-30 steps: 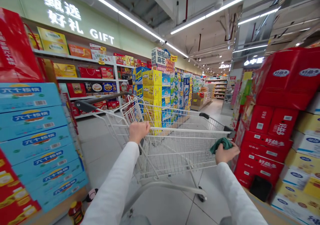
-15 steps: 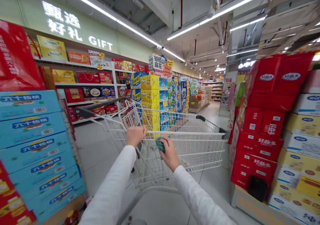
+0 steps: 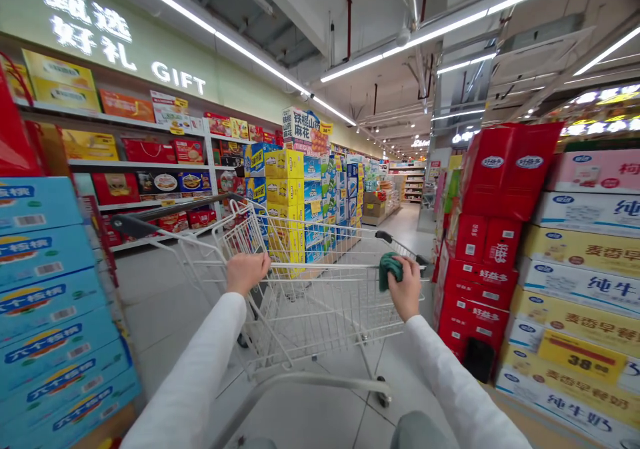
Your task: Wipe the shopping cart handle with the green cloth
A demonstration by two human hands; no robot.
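A white wire shopping cart [image 3: 320, 302] stands in front of me in a shop aisle, turned sideways, its dark handle at the upper left. My left hand [image 3: 246, 272] is closed around the cart's top rim near the child seat. My right hand [image 3: 405, 289] is closed on a green cloth [image 3: 389, 269] and presses it against the rim on the cart's right side. Both arms wear white sleeves. The basket looks empty.
Stacked blue cartons [image 3: 45, 302] rise close on the left. Red and yellow cartons [image 3: 500, 249] are stacked close on the right. Gift shelves [image 3: 150, 162] line the left wall, and a tower of yellow and blue boxes [image 3: 300, 202] stands behind the cart. The tiled aisle runs on ahead.
My right hand slid the green cloth along the cart's rim, from the right end to near my left hand, then back toward the right. The left hand kept its grip.
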